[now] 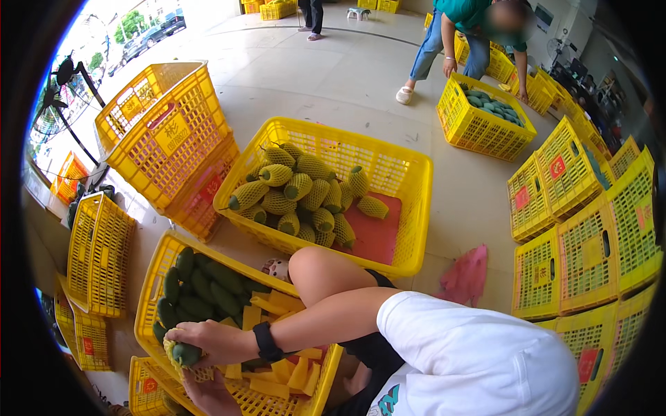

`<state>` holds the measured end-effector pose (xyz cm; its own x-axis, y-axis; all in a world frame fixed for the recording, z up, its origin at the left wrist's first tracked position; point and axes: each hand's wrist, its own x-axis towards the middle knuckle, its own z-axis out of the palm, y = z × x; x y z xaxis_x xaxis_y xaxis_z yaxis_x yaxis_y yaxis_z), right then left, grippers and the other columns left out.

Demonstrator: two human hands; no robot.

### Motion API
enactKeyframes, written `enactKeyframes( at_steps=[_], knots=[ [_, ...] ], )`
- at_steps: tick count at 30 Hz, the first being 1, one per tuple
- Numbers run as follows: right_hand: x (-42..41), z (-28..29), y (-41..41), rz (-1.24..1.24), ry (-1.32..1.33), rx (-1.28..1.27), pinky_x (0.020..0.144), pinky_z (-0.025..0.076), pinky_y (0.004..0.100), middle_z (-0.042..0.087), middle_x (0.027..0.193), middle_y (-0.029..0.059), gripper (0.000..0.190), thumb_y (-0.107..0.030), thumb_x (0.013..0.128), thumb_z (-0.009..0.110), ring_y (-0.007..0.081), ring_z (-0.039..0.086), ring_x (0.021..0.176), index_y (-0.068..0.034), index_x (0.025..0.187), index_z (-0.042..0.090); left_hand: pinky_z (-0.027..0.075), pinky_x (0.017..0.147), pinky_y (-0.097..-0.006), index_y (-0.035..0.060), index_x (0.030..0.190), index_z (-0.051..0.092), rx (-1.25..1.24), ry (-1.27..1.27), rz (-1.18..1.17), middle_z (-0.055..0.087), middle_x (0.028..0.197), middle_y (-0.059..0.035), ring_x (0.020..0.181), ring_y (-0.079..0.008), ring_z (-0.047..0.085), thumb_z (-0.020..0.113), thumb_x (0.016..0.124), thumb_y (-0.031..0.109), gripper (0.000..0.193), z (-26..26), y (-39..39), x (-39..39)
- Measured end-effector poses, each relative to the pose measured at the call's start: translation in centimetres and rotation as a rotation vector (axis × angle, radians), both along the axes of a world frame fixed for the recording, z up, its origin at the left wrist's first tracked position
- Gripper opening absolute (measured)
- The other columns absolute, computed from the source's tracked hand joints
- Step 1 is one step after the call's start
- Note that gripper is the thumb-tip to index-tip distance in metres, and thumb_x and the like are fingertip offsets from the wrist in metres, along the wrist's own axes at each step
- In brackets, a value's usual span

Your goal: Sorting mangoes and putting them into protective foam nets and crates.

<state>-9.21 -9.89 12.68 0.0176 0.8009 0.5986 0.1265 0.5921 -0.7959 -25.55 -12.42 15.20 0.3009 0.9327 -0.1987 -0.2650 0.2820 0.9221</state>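
My right hand [210,340], with a black band on its wrist, grips a green mango [186,354] partly covered by a yellow foam net [174,346]. Below it my left hand [210,395] holds the net's lower part; its fingers are partly hidden. Both hands are over a yellow plastic crate [148,307]. Bare dark green mangoes [203,286] fill its far end, and flat yellow foam sleeves [291,374] lie loose beside them. Beyond my knee, a wider yellow crate [416,208] holds several netted mangoes [302,192] heaped on its left side.
Stacked yellow crates stand to the left [171,135] and in a wall at right [583,255]. A red scrap [468,273] lies on the tiled floor. Farther off, a person in a green top [458,26] bends over a crate of green fruit [484,130]. Another person's legs [312,18] show behind.
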Motion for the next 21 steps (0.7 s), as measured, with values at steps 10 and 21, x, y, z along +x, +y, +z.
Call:
enactKeyframes(
  at_steps=[10, 21],
  knots=[
    [0.8, 2.9, -2.3, 0.142, 0.076, -0.409, 0.059, 0.047, 0.0373, 0.058, 0.068, 0.0259, 0.041, -0.015, 0.065, 0.073, 0.0391, 0.060, 0.067, 0.008, 0.090, 0.051, 0.043, 0.096, -0.0407, 0.0073, 0.138, 0.032, 0.994, 1.175, 0.106, 0.048, 0.128, -0.0137, 0.116, -0.0290, 0.050, 0.070, 0.077, 0.034, 0.076, 0.1, 0.3, 1.0],
    [0.2, 0.8, -1.2, 0.329, -0.017, -0.392, 0.096, 0.038, 0.0325, 0.048, 0.126, 0.0164, 0.076, -0.043, 0.079, 0.069, 0.0230, 0.047, 0.115, 0.000, 0.132, 0.034, 0.046, 0.091, -0.0412, 0.0091, 0.144, 0.027, 0.317, 0.442, 0.130, 0.045, 0.133, -0.0153, 0.115, -0.0281, 0.049, 0.068, 0.083, 0.014, 0.074, 1.1, -0.8, 0.4]
  ],
)
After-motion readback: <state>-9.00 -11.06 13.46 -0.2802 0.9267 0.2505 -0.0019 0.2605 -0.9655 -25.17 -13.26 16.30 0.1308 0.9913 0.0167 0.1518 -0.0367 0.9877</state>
